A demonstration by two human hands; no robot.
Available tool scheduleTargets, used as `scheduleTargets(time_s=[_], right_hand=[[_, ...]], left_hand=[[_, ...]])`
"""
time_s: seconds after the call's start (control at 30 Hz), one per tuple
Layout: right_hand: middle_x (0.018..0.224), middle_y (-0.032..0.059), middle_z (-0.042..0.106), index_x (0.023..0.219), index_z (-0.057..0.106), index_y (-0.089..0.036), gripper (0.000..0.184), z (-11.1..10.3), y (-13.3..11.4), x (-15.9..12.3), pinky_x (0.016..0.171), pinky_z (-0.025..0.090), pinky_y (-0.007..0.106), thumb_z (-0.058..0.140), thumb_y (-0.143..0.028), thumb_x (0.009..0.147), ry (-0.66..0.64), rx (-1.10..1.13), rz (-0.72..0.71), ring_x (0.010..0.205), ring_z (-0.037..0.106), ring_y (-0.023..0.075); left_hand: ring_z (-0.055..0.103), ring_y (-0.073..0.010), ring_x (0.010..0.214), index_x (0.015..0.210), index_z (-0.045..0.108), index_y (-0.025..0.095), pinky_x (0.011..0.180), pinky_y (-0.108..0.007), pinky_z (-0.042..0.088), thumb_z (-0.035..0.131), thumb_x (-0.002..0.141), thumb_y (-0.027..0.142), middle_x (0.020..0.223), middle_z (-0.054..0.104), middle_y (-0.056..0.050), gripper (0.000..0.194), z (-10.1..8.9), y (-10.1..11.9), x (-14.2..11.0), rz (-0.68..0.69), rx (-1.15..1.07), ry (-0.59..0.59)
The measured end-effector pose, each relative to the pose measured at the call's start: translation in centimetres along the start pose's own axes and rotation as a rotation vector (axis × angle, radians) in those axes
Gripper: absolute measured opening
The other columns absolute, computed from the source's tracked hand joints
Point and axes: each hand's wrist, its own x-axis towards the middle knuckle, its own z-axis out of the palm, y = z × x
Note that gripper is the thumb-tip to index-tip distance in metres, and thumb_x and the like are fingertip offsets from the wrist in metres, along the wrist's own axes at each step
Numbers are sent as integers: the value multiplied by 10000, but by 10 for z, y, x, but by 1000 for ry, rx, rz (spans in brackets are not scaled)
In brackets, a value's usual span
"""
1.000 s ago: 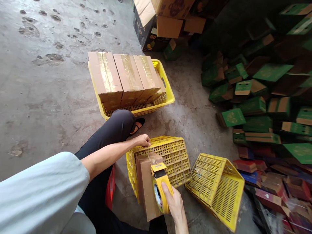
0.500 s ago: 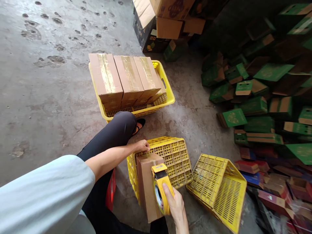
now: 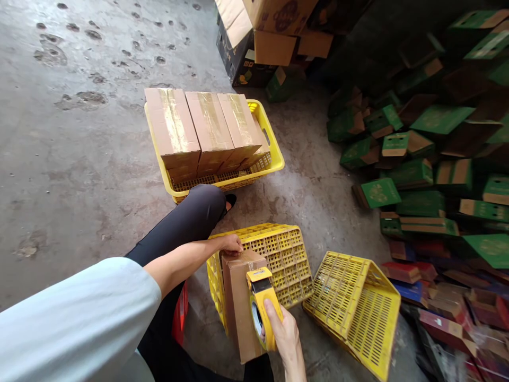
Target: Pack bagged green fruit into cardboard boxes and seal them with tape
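My right hand [image 3: 287,331] is wrapped round a yellow tape dispenser [image 3: 267,305] with a roll of tape in it. The dispenser is over the side of a brown cardboard box [image 3: 241,313], near its right edge. The box rests on an upturned yellow plastic crate [image 3: 284,257]. My left hand [image 3: 231,244] is at the far end of the box, its fingers curled and pressed together against the edge. What those fingers hold, if anything, is hidden.
A yellow basket [image 3: 280,160] ahead holds several taped cardboard boxes [image 3: 209,119]. Another yellow crate [image 3: 353,313] lies tipped at the right. Green cartons [image 3: 379,193] are heaped to the right, and large open cartons [image 3: 274,48] stand at the back. Something red [image 3: 181,313] is beside my leg.
My left hand has come down slightly toward me, onto the far end of the box. My knee has shifted a little to the right. The dispenser has barely moved.
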Motion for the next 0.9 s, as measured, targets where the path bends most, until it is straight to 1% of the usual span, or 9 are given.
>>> scheduleTargets(time_s=[0.1, 0.23, 0.33, 0.4, 0.5, 0.7, 0.8, 0.9], right_hand=[[559, 25, 655, 762, 635, -221, 658, -1, 1, 0, 503, 541, 269, 579, -877, 759, -78, 86, 42, 491, 661, 208], [550, 17, 649, 785, 647, -205, 656, -3, -2, -2, 493, 531, 270, 608, -859, 753, -74, 113, 55, 475, 646, 201], [554, 25, 660, 779, 654, -215, 647, -3, -5, -2, 477, 527, 280, 610, -860, 749, -79, 114, 66, 462, 638, 204], [570, 28, 670, 772, 654, -225, 642, -3, -6, -2, 478, 531, 283, 612, -865, 744, -76, 109, 61, 469, 645, 208], [590, 28, 675, 776, 655, -229, 646, -3, -7, -2, 484, 532, 281, 605, -872, 744, -75, 106, 54, 477, 649, 207], [588, 11, 652, 776, 650, -215, 625, -3, -7, -3, 509, 532, 272, 606, -839, 771, -68, 102, 34, 496, 652, 199], [581, 9, 649, 770, 643, -215, 618, -3, -6, -3, 501, 530, 274, 614, -833, 771, -69, 109, 34, 484, 649, 199], [571, 11, 649, 762, 631, -224, 609, -3, -4, -2, 489, 530, 275, 616, -833, 771, -74, 116, 45, 480, 659, 207]], left_hand=[[431, -71, 463, 645, 601, 162, 455, -183, 321, 797, 725, 360, 547, 555, 45, 290, -4, 0, -1, 0, -5, -27], [449, -81, 488, 687, 626, 170, 470, -199, 329, 858, 657, 444, 573, 568, 53, 360, -9, 0, -1, 25, 5, -66], [451, -93, 502, 702, 639, 179, 487, -218, 333, 894, 604, 506, 582, 562, 57, 426, -13, 1, 0, 41, 38, -119], [422, -97, 491, 673, 633, 182, 487, -233, 314, 899, 597, 554, 551, 522, 60, 463, -15, 2, -1, 50, 73, -161], [381, -105, 483, 623, 622, 183, 492, -253, 293, 881, 624, 625, 511, 463, 56, 513, -17, 5, -3, 64, 133, -200], [388, -116, 486, 632, 608, 195, 508, -258, 297, 823, 678, 705, 527, 459, 50, 555, -15, 4, -3, 100, 221, -213], [375, -116, 471, 610, 591, 200, 510, -261, 304, 824, 660, 724, 513, 441, 53, 576, -13, 1, 2, 104, 242, -182], [406, -130, 486, 603, 613, 195, 527, -268, 330, 827, 669, 702, 510, 458, 42, 554, -12, 0, 6, 86, 269, -144]])
